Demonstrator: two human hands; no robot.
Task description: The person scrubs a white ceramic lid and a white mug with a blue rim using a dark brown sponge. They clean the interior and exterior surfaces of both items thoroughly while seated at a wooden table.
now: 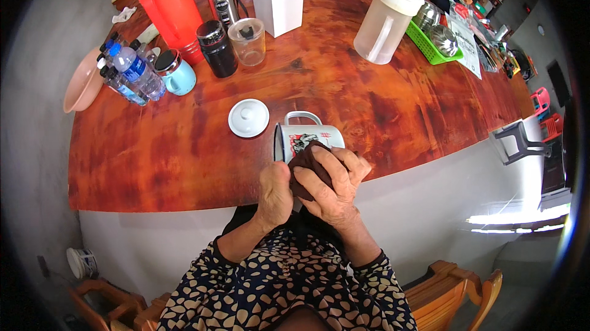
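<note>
A white enamel mug (296, 137) with a dark rim and a printed picture is tipped on its side, mouth toward the left and handle pointing away from me. My left hand (275, 196) is closed at the near edge of its rim, thumb upward; most of those fingers are hidden. With bent fingers my right hand (337, 186) grips a dark brown cloth (301, 185) and presses it against the mug's outer wall. Left of the mug, a white knobbed lid (249, 118) lies flat on the table.
The reddish-brown wooden table (153, 171) also bears a blue mug (177, 74), bottles (136, 72), a red thermos flask (166, 8), a black jar (217, 51), a clear cup (247, 42), a white box (278, 0), a pitcher (382, 24) and a green basket (430, 45). Wooden chairs (442, 297) stand below.
</note>
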